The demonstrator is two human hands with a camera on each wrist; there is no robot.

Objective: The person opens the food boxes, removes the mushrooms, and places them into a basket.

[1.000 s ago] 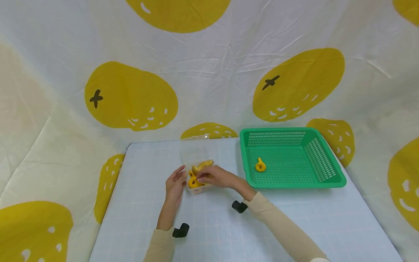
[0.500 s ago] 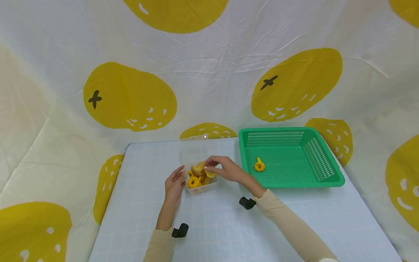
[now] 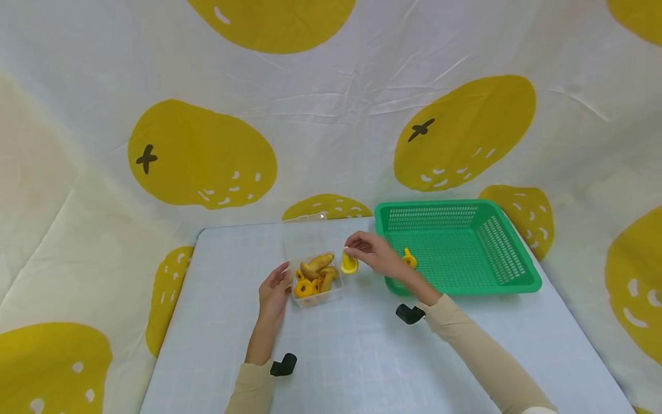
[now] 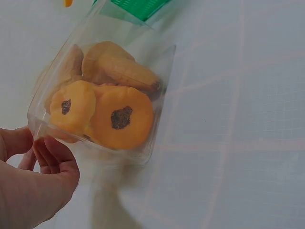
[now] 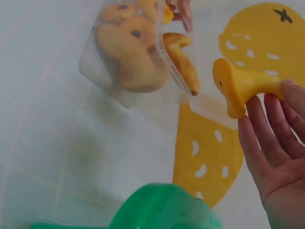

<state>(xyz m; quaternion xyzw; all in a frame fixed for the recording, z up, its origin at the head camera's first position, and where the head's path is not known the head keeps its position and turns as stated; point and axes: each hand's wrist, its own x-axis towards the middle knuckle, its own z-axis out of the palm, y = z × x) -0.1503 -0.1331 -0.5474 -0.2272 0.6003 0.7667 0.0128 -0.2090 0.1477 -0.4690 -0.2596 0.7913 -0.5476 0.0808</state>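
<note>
My right hand (image 3: 381,256) pinches a yellow mushroom (image 3: 349,264) by its stem, in the gap between the clear plastic box and the green basket. In the right wrist view the mushroom (image 5: 238,88) has a wide flared cap pointing away from the fingers. At the left side of the clear plastic box (image 3: 319,298), my left hand (image 3: 274,290) grips its wall, with thumb and curled fingers at a corner in the left wrist view. Inside the box lie several yellow and tan mushrooms (image 4: 121,117). Its transparent lid (image 3: 305,241) stands open at the back.
A green perforated basket (image 3: 460,259) stands at the right on the pale checked table (image 3: 233,253). One yellow mushroom (image 3: 410,259) lies in it, partly behind my right hand. A cloth with large yellow fruit prints hangs behind the table.
My right hand has come out of the box with a yellow mushroom and moved right toward the basket. My left hand stays at the box's side.
</note>
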